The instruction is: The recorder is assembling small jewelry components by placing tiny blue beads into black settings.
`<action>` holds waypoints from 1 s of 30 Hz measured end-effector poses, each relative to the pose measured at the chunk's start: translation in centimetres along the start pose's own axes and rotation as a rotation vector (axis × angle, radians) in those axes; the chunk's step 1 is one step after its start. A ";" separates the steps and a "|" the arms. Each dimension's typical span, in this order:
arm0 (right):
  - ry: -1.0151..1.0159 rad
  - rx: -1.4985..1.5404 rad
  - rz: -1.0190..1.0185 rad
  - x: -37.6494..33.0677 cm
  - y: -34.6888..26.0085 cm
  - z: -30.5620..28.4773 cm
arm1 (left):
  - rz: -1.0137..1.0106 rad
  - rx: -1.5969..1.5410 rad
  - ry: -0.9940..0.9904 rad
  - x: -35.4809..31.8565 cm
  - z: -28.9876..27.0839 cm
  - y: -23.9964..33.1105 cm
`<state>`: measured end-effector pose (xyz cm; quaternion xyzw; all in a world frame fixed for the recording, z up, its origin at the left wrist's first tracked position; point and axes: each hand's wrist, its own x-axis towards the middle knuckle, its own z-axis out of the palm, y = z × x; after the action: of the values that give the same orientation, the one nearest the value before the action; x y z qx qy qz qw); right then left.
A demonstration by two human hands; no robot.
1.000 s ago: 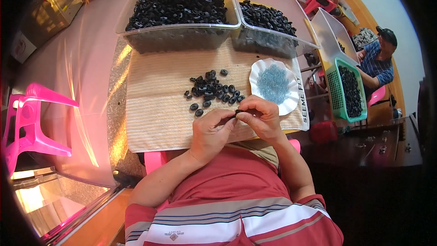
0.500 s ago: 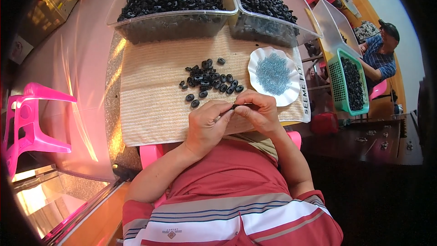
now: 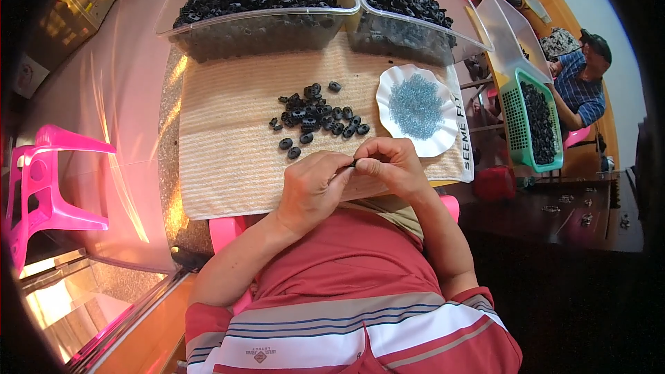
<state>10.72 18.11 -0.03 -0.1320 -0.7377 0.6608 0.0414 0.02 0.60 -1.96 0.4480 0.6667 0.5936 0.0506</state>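
Note:
Above the near edge of the cloth, my left hand (image 3: 309,183) and my right hand (image 3: 397,167) meet fingertip to fingertip. Both pinch one small black plastic part (image 3: 355,163), mostly covered by the fingers. Just beyond the hands lies a loose pile of small black oval plastic parts (image 3: 313,112), some with holes showing. To its right, close to my right hand, sits a white wavy-rimmed plate (image 3: 439,147) bearing a heap of tiny bluish, shiny pieces (image 3: 415,105), perhaps small springs. A striped beige towel (image 3: 228,145) lies under all of these.
Two clear plastic bins, the left (image 3: 256,36) and the right (image 3: 402,38), filled with black parts, stand along the far edge. At right are a green basket (image 3: 516,125) of black parts and a seated person (image 3: 585,83). A pink stool (image 3: 48,173) stands at left.
My hands stay pinched together on the black part, with only slight finger movement. The table and its contents sit a little higher in the picture.

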 end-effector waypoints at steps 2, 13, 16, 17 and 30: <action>-0.006 0.002 0.005 0.1 -0.2 -0.1 | -0.014 0.001 -0.017 0.1 -0.1 0.0; 0.063 0.399 0.131 -0.2 1.4 1.2 | -0.047 0.005 -0.065 0.5 -0.7 -0.1; 0.097 0.484 0.136 -0.1 1.6 1.7 | 0.029 -0.006 -0.005 0.3 -0.5 -0.7; 0.128 0.499 0.110 0.0 1.6 2.0 | 0.040 0.004 0.012 0.2 -0.4 -0.8; 0.048 0.920 0.209 -0.4 2.7 2.2 | 0.159 0.073 0.095 0.3 -0.2 -0.3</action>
<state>10.94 16.17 -2.93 -0.1890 -0.3497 0.9164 0.0460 -0.43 0.69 -2.02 0.4724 0.6518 0.5916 -0.0444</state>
